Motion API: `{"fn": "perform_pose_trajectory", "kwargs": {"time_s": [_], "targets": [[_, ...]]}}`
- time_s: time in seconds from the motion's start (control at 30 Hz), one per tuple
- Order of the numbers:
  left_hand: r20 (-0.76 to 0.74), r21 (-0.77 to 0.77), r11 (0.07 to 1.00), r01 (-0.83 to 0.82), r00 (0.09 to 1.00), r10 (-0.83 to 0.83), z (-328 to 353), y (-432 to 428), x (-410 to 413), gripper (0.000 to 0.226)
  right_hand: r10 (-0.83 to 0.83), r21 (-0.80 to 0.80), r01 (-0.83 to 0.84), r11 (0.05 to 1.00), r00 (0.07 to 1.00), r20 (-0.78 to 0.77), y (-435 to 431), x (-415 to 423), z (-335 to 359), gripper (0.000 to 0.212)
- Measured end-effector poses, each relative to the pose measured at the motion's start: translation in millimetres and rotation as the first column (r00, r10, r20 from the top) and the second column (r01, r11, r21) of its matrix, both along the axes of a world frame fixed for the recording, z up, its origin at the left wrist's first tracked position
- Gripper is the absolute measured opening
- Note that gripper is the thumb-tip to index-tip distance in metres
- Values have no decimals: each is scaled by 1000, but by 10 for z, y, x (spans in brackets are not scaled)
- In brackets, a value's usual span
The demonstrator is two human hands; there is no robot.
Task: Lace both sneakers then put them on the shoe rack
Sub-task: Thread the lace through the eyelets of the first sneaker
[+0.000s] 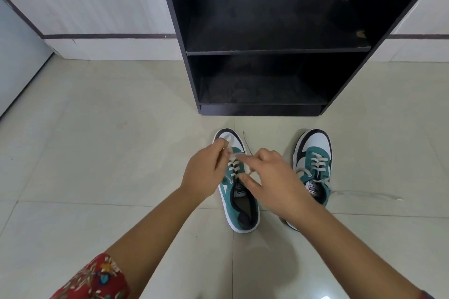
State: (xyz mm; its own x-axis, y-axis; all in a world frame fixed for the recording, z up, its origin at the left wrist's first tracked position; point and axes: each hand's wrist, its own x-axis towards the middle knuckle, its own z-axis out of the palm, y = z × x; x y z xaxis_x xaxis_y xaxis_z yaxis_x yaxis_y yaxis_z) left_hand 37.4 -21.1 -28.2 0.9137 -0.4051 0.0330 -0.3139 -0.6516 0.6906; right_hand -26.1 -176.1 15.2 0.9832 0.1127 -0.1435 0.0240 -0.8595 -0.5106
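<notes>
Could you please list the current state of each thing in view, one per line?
Left sneaker: on the floor, laces being worked.
Right sneaker: on the floor, laced, ends loose and untied.
Left hand: pinching a lace.
Right hand: fingers at the left sneaker's laces.
Shoe rack: upright, both visible shelves hold no shoes.

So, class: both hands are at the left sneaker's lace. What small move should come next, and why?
Probably pull the lace loop snug with the left hand while the right hand steadies the crossing: the left sneaker looks untied, and the shoe rack waits.
</notes>
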Motion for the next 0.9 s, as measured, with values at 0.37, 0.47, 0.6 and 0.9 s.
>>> {"fn": "perform_pose_trajectory", "kwargs": {"time_s": [0.37,0.47,0.6,0.9], "targets": [[-401,-94,995,13,915,-50,232,143,151,26,-131,264,158,951,985,-117,-110,139,-116,15],[-354,-103,992,-75,935,34,166,283,132,33,-244,639,367,676,930,-275,-302,154,99,24],[-249,12,983,-183,952,180,76,458,162,47,-501,745,471,472,839,-213,-638,221,166,47],[-476,344,926,157,879,28,-466,584,-49,39,-49,-556,-92,826,971,-234,-502,237,-583,52]]}}
